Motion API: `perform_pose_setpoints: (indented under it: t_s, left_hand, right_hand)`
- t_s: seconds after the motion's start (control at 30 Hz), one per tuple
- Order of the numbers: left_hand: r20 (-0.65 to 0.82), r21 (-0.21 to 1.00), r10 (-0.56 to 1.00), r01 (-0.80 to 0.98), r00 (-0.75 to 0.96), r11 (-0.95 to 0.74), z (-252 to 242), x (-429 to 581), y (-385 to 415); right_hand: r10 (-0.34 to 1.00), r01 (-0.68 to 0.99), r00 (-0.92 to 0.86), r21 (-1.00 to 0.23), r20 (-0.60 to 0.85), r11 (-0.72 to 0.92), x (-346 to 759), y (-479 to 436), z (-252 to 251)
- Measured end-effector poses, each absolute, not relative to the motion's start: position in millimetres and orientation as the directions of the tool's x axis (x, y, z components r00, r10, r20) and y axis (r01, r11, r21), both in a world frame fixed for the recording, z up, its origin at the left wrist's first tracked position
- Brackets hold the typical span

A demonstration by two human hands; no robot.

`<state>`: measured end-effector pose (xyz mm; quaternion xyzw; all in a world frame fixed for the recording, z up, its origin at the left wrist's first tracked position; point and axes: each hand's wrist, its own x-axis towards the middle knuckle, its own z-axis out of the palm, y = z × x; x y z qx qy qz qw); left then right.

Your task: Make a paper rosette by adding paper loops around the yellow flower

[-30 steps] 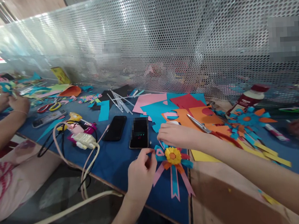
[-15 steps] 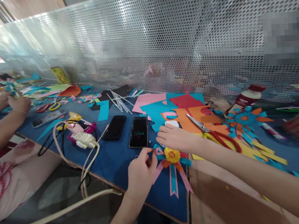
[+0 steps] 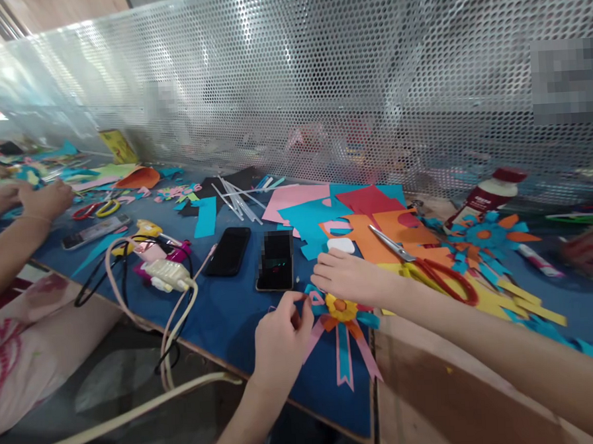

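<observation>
From the head view, both hands meet over a paper rosette (image 3: 341, 310) that lies flat on the blue table mat (image 3: 232, 318), close to its near edge. The left hand (image 3: 279, 342) comes in from the near-left side of the rosette, fingers curled narrow, thumb and forefinger pinching what looks like the blue-and-pink loop on the rosette's left rim. The right hand (image 3: 346, 277) lies just beyond the rosette, palm down, fingers bunched and pointing left, fingertips resting at its far edge; whether it grips anything I cannot tell. The rosette's long axis runs from the yellow-and-orange centre straight toward the person, with pink and blue ribbon tails (image 3: 343, 355) fanning to the near side. So the thing sits between the two hands, the left one nearer its rim, the right one above its top. Just left of the rosette, two phones (image 3: 277, 261) lie side by side. Beyond the rosette, red-handled scissors (image 3: 428, 271) rest on loose orange and blue paper sheets (image 3: 356, 219), and a white bottle with a red cap (image 3: 488, 195) lies further right. Far left of the rosette, another person's hands (image 3: 41, 199) work at their own scraps, well apart.
</observation>
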<state>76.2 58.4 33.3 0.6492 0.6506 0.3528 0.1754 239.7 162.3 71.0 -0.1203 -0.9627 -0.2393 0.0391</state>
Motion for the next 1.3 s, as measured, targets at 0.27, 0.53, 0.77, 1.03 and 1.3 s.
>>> perform_pose_setpoints:
  t_s: [0.27,0.53,0.77,1.03,1.3]
  left_hand:
    - [0.216,0.694,0.971,0.716,-0.099,-0.081,33,77,58]
    - [0.208,0.699,0.973,0.711,-0.105,-0.073,34,75,58]
    - [0.266,0.779,0.949,0.618,-0.169,-0.108,39,65,52]
    - [0.296,0.569,0.934,0.823,-0.202,-0.002,44,13,44]
    - [0.13,0.4,0.991,0.916,-0.016,-0.037,40,20,61]
  right_hand:
    - [0.207,0.249,-0.968,0.436,0.142,0.865,239,164,68]
    - [0.271,0.302,-0.952,0.307,0.141,0.903,243,171,63]
    - [0.362,0.392,-0.9,0.085,0.244,0.916,250,178,68]
    - [0.333,0.412,-0.869,0.163,0.367,0.896,264,166,78]
    - [0.311,0.414,-0.851,0.176,0.422,0.893,283,145,82]
